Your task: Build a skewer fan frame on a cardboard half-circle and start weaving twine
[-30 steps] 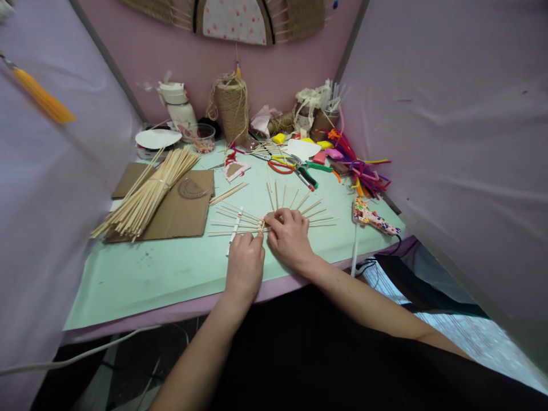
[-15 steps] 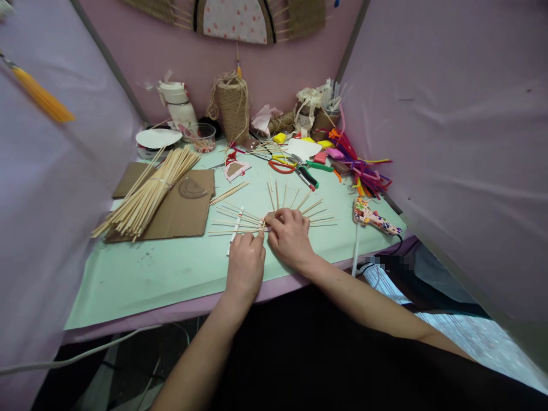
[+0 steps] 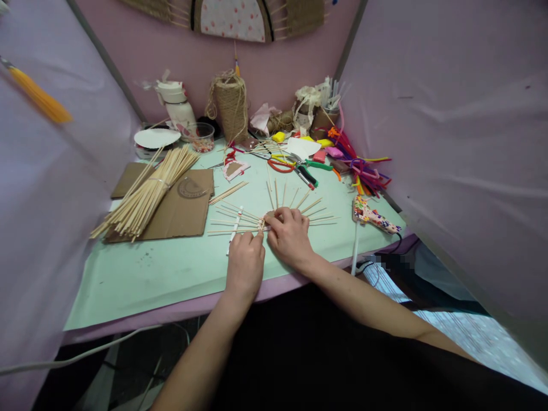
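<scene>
Thin wooden sticks (image 3: 314, 209) fan out like rays from a small brown centre piece, most of which my right hand covers. My right hand (image 3: 290, 235) rests on that centre with its fingers curled and pressed down. Close beside it on the left, my left hand (image 3: 246, 260) has its fingers folded, the fingertips at the inner ends of the left sticks. What little thing, if any, is between these fingertips is too small to make out. A white strip (image 3: 235, 229) with red marks lies across the left sticks.
Left, a stick bundle (image 3: 148, 194) lies on cardboard (image 3: 188, 220) with a clear protractor. Behind are scissors (image 3: 280, 165), pliers (image 3: 306, 174), twine (image 3: 230, 108) and a white bottle (image 3: 176, 105). A patterned glue gun (image 3: 374, 217) and pipe cleaners (image 3: 363, 165) are right.
</scene>
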Action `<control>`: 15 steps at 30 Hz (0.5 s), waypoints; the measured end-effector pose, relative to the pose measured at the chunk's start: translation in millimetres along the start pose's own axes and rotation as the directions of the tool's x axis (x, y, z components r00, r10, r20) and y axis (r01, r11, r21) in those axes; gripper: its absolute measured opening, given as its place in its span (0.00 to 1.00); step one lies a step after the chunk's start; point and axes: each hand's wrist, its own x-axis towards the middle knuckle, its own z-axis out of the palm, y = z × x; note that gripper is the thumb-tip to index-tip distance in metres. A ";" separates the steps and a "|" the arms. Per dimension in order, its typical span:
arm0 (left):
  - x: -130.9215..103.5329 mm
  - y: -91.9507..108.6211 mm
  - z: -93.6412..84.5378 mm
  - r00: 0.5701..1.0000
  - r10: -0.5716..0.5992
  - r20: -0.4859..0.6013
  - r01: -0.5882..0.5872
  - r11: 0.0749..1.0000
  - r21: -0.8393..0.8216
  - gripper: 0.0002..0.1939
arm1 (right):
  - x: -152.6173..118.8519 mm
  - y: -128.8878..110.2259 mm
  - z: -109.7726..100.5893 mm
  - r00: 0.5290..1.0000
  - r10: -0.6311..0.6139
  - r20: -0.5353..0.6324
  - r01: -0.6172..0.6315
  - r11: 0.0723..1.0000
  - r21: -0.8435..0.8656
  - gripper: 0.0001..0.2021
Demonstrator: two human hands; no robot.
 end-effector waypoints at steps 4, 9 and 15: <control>0.0 0.6 -0.8 1.000 0.002 -0.002 -0.002 1.000 0.006 0.17 | 0.4 -0.7 -2.0 1.000 -0.001 0.012 0.001 1.000 -0.005 0.15; -0.2 0.9 -0.4 1.000 0.000 -0.007 0.000 1.000 0.005 0.16 | 0.7 -0.8 -2.7 1.000 -0.005 0.023 0.005 1.000 -0.024 0.16; 0.5 0.0 0.1 1.000 0.001 0.005 -0.002 1.000 0.012 0.16 | 0.4 -0.6 -1.8 1.000 -0.006 0.016 0.006 1.000 -0.011 0.16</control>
